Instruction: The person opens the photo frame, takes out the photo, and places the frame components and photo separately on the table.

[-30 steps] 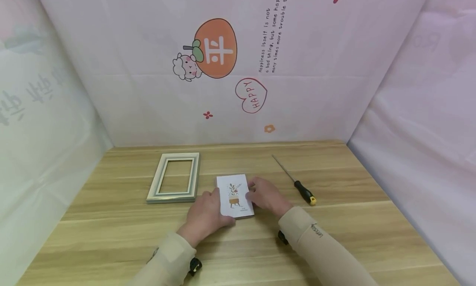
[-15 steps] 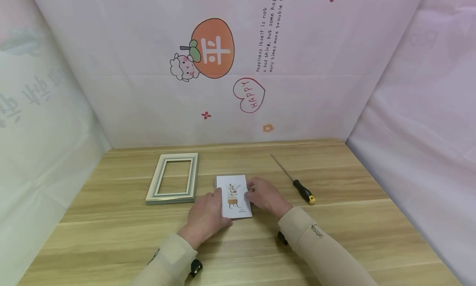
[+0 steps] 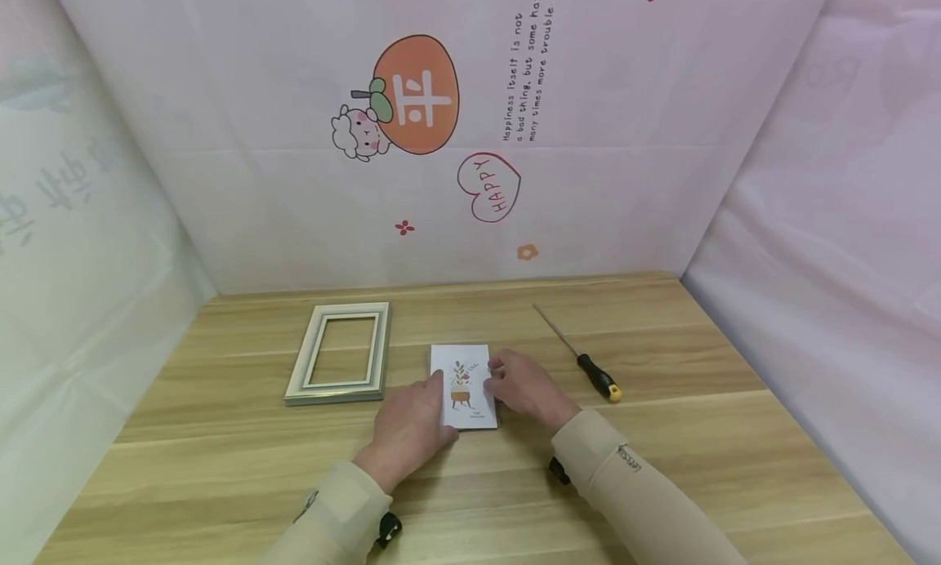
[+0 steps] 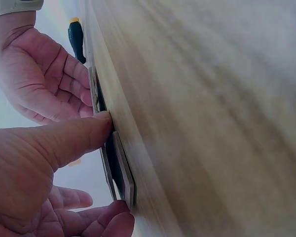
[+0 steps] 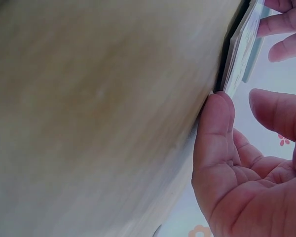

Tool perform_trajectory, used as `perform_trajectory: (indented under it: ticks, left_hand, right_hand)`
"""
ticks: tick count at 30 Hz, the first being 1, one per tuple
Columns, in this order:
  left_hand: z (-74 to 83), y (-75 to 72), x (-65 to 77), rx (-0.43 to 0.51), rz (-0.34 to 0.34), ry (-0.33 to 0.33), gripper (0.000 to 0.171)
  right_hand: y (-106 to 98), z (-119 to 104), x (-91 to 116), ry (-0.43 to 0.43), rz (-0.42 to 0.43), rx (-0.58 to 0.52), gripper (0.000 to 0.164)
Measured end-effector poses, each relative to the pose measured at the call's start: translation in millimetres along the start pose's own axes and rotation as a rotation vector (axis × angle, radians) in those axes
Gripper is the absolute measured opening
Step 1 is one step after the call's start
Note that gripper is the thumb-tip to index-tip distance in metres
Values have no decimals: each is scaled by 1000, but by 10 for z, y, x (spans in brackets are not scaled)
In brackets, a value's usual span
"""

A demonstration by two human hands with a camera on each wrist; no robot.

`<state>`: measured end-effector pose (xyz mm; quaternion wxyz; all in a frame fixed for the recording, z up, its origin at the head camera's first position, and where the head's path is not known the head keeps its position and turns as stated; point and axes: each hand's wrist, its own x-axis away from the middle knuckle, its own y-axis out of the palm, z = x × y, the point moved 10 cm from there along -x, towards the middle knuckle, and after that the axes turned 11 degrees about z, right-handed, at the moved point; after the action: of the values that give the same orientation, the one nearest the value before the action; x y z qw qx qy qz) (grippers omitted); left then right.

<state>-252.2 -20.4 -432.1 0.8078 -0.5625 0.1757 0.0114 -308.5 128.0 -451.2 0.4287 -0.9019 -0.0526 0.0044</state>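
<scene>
A white picture card (image 3: 466, 385) printed with a potted plant lies on top of a backing board (image 4: 122, 173) in the middle of the table. At its left side and near corner, my left hand (image 3: 412, 422) grips the stack, thumb along the near edge and fingers on the left edge. My right hand (image 3: 525, 385) touches the right edge; in the right wrist view its fingertips meet the stack's edge while the thumb stands apart. Seen edge-on in the left wrist view, a narrow gap separates the thin upper layer from the thicker board. The board's underside is hidden.
To the left lies a cream and grey picture frame (image 3: 309, 353) with an open centre. A screwdriver (image 3: 599, 379) with a black and yellow handle lies on the right. The wooden table (image 3: 220, 475) ends at a printed cloth backdrop (image 3: 294, 238), with white cloth on both sides.
The picture card has shifted slightly and now sits more squarely over the backing board. Both hands stay at its edges with small finger movements. The head view has turned slightly.
</scene>
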Motion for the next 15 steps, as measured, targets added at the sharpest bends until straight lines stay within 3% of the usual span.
perform_trajectory:
  ticks: [15]
  left_hand:
    - [25, 34, -34, -30, -2, 12, 57]
  right_hand:
    - [-28, 7, 8, 4, -4, -3, 44]
